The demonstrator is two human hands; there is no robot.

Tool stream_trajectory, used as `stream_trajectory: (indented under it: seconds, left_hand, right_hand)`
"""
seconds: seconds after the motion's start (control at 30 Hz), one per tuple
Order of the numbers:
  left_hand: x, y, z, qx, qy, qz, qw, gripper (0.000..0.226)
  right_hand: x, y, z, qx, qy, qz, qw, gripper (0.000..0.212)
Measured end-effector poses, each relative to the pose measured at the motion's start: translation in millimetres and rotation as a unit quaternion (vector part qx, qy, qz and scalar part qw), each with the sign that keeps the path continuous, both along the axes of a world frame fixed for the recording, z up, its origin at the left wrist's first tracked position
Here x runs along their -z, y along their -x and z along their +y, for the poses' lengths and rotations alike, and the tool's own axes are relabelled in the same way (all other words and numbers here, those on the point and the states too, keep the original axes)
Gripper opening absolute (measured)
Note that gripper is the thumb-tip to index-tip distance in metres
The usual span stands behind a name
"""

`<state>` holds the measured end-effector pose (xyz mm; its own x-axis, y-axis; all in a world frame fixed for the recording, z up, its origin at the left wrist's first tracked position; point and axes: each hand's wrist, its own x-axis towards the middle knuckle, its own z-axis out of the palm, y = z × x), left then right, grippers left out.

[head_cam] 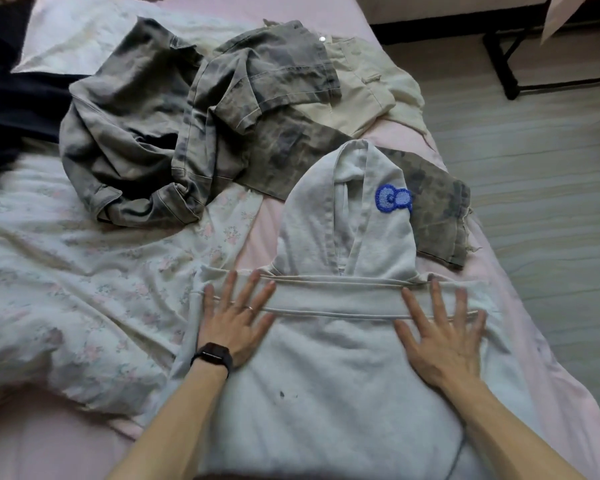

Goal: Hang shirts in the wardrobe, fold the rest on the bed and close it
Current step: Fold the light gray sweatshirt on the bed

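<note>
A bed with a pink sheet filled my feed, with grey plank floor along its right side. Nearest the camera, a white hoodie lay flat on the sheet, its sleeves folded across the chest in a band. Both hands lay on the hoodie at the ends of that band. The left hand, with a black wristband and a ring, pressed down with fingers spread and straight. The right hand did the same, gripping nothing. Left of the hoodie, a floral duvet lay rumpled. Beyond the hands, the hood lay flat and pointed away, with a blue bow patch on its right side. The hood's tip overlapped a leg of some camouflage trousers, which were heaped beyond the hoodie and to its left. A cream garment lay beyond the hoodie, partly under the trousers. Farthest from the hoodie, up left, were a white pillow and some dark fabric.
</note>
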<state>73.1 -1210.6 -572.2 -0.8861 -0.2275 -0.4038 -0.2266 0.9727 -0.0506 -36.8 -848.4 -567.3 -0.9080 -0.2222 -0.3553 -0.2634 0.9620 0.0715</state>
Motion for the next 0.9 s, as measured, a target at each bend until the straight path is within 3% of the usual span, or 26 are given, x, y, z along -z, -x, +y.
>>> stream_trajectory:
  seconds: [0.1, 0.3, 0.4, 0.53, 0.63, 0.8, 0.9]
  left_hand:
    - [0, -11, -36, -0.097, 0.009, -0.012, 0.995, 0.064]
    - [-34, 11, -21, -0.154, -0.011, -0.049, 0.987, 0.061]
    - [-50, 52, 6, -0.213, -0.066, -0.012, 0.975, 0.058]
    - [-62, 129, 32, -0.158, -0.100, 0.036, 0.982, 0.057]
    - [-65, 190, 42, -0.171, -0.155, 0.096, 0.968, 0.061]
    - [-60, 266, 38, -0.229, -0.240, 0.128, 0.935, 0.067]
    - [-54, 281, 31, -0.224, -0.238, 0.131, 0.936, 0.048]
  right_hand:
    - [3, 5, 15, 0.073, -0.015, -0.042, 0.996, 0.065]
    - [-24, 14, -18, 0.146, 0.016, -0.114, 0.982, 0.067]
    - [-39, 36, -44, 0.125, 0.027, -0.069, 0.989, 0.065]
    - [-50, 85, -69, 0.097, 0.105, 0.087, 0.986, 0.037]
    - [-48, 142, -93, 0.081, 0.183, 0.107, 0.974, 0.026]
    - [-38, 230, -126, 0.194, 0.331, -0.043, 0.923, 0.070]
    - [-37, 250, -131, 0.245, 0.351, -0.084, 0.900, 0.052]
